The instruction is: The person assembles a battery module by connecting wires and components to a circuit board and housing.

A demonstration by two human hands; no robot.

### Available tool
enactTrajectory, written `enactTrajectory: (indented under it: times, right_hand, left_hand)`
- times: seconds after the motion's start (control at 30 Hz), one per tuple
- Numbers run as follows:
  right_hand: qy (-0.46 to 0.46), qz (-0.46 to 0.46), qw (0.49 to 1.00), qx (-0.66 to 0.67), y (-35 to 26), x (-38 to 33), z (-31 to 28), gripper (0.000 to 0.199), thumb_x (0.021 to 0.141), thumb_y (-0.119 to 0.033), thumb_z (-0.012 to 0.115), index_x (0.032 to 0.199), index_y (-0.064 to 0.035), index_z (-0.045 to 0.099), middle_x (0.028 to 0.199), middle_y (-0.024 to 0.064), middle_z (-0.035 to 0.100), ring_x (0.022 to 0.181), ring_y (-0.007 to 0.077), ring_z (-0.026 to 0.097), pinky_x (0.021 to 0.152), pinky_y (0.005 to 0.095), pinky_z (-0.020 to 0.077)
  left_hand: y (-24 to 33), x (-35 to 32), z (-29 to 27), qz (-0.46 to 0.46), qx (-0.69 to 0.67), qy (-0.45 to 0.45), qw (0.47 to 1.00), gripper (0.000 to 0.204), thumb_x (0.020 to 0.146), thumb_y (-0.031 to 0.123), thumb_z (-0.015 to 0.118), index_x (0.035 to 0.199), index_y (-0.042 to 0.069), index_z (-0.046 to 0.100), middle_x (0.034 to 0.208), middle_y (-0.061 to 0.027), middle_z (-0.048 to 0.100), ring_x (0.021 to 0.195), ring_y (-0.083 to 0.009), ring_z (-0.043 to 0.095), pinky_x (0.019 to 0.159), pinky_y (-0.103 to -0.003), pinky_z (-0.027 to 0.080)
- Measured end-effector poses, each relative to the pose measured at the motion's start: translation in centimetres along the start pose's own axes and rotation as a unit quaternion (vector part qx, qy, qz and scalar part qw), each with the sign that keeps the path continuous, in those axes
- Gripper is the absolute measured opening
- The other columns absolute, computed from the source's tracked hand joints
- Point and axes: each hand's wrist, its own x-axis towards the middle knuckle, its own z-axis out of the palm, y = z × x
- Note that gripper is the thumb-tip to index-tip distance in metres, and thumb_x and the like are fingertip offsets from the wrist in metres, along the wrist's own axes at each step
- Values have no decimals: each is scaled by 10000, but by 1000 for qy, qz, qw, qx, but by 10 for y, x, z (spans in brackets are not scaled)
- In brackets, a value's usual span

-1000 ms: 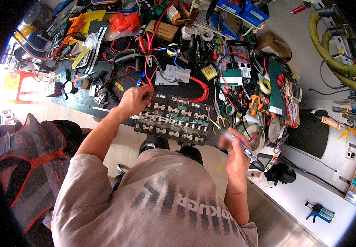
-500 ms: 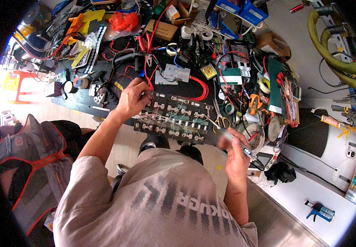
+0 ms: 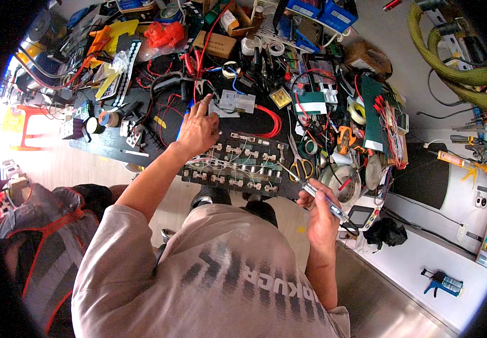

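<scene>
My right hand is closed around a soldering iron, a slim pen-like tool with a dark cord at its back end. Its thin tip points at the right edge of a dark board. Rows of pale metal terminals and thin white wires cover this board in front of my body. My left hand is over the board's far left corner, fingers stretched forward, with nothing visible in them. Just beyond its fingertips are pliers and a grey-white flat piece.
Scissors lie right of the board, close to the iron's tip. A coil of red wire rests behind it. Tools, tape rolls and loose wires crowd the dark bench. A caulking gun lies on the white surface at right.
My left hand has moved forward from the board's far left corner, its fingers going from bunched to stretched out. My right hand keeps the soldering iron in nearly the same place.
</scene>
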Motion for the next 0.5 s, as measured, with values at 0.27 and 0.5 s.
enactTrajectory:
  times: [0.27,0.5]
  right_hand:
    - [-3,-1,1000,8,-2,-2,4,419,1058,-297,625,1308,38,663,1026,139,752,871,210,704,794,351,571]
    - [-17,-1,999,37,-1,5,11,448,1050,-318,649,1321,40,655,1016,159,764,832,219,716,759,341,581]
  left_hand:
    - [-21,-20,14,-72,-178,173,966,541,842,162,803,1324,61,578,1480,-230,537,1328,-436,553,1084,-482,481]
    - [-60,-66,40,-310,-417,190,833,244,984,204,721,1093,-15,718,929,-49,708,873,-143,616,797,-332,504]
